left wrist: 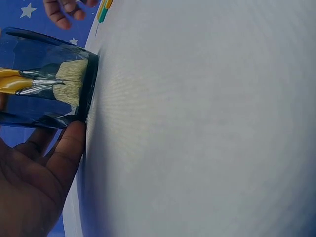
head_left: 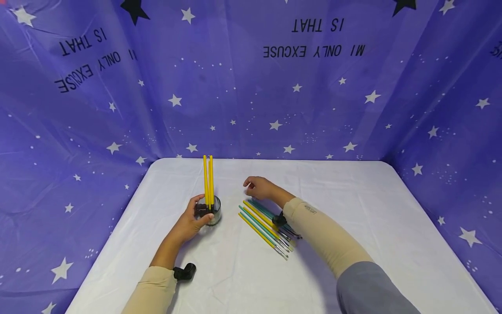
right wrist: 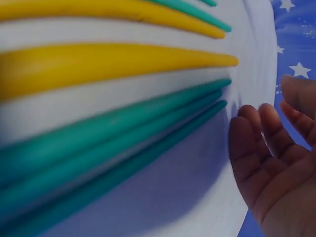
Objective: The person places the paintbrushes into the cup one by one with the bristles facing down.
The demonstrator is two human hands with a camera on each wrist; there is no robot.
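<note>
Cup (left wrist: pixel 37 52), transparent, round-rimmed, in left hand (head_left: pixel 190 224); bristly yellow-handled brushes (head_left: pixel 208 185) inside.

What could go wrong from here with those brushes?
The yellow-handled brushes rise well above the glass, so it might tip if the left hand bumped it.
Their bristles point downward near the base, so they could get bent.
The loose brushes lie close together; the right hand might nudge several while reaching for one.
</note>
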